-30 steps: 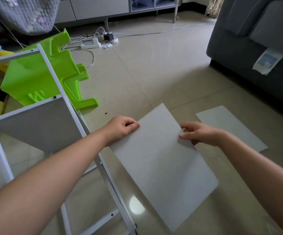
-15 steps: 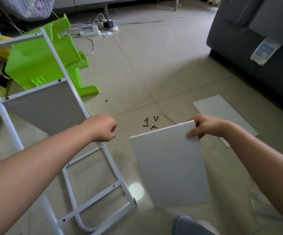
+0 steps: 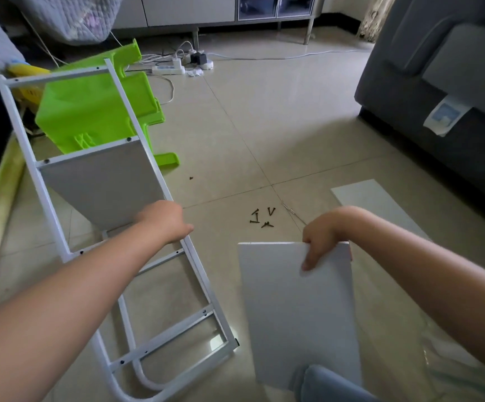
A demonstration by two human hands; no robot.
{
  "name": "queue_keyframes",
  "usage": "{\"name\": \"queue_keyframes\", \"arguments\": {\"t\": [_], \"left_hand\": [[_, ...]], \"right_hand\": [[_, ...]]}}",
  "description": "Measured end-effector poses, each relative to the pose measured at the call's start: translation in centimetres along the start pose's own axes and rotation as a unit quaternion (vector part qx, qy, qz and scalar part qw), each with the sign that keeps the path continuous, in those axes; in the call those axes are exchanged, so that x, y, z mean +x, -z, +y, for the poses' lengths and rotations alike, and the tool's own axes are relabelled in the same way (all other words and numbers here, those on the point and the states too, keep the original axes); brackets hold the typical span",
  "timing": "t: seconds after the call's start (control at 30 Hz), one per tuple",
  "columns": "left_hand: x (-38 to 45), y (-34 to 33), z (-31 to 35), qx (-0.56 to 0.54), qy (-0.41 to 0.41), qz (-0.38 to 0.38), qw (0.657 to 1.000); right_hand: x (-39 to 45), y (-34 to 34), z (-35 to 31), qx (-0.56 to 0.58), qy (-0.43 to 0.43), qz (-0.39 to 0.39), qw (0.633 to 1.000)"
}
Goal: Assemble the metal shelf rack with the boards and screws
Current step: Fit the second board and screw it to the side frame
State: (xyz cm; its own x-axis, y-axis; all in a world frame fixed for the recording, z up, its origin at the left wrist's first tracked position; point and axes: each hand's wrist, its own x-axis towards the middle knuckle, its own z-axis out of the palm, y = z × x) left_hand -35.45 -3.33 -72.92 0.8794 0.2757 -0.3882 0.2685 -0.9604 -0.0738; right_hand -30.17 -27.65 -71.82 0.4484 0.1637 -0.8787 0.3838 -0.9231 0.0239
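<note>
- Shelf board (image 3: 299,311): held upright, long axis vertical, top edge gripped by right hand (image 3: 321,239).
- White metal rack frame (image 3: 136,158): tilted, long axis running away; upright grasped by left hand (image 3: 164,220).
- Screws (image 3: 261,217): scattered on floor tiles (image 3: 279,126), between both hands.

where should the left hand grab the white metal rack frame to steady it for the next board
Grip the near side rail of the white metal rack frame, from above, where the left hand already is. The rail is a slim tube fingers can wrap, just below the fitted grey board, beside the open bay.
</note>
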Motion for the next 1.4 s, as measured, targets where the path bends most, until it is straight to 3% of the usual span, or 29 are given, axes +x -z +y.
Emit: {"name": "queue_keyframes", "arguments": {"t": [0.1,0.33,0.57,0.73,0.87,1.0,1.13,1.27,1.4], "left_hand": [[-0.3,-0.1,-0.1,-0.012,0.027,0.035,0.999],[-1.2,-1.2,-1.3,0.015,0.029,0.083,0.996],[-0.6,-2.0,-2.6,0.078,0.024,0.067,0.994],[-1.4,-1.3,-3.8,0.057,0.008,0.108,0.993],[-2.6,-0.7,-4.8,0.078,-0.048,0.162,0.983],[-3.4,0.8,-5.7,0.058,-0.049,0.2,0.977],[-3.4,1.9,-6.8,0.038,-0.039,0.211,0.976],[-3.1,2.0,-7.5,0.017,-0.037,0.219,0.975],[-2.8,1.9,-7.5,0.002,-0.039,0.217,0.975]], "right_hand": [[0.4,-0.3,-1.2,-0.029,0.042,0.041,0.998],[-0.6,0.6,-1.1,0.02,0.085,0.033,0.996],[-4.7,8.6,-1.3,-0.019,0.06,0.162,0.985],[-5.0,12.0,-4.8,-0.114,0.073,0.261,0.956],[-4.0,12.0,-7.3,-0.219,0.085,0.334,0.913],[-2.7,11.9,-8.8,-0.266,0.095,0.377,0.882],[-3.1,12.9,-9.5,-0.242,0.121,0.39,0.88],[-2.9,13.0,-9.6,-0.202,0.121,0.343,0.909],[-1.6,11.8,-10.2,-0.202,0.149,0.333,0.909]]}}
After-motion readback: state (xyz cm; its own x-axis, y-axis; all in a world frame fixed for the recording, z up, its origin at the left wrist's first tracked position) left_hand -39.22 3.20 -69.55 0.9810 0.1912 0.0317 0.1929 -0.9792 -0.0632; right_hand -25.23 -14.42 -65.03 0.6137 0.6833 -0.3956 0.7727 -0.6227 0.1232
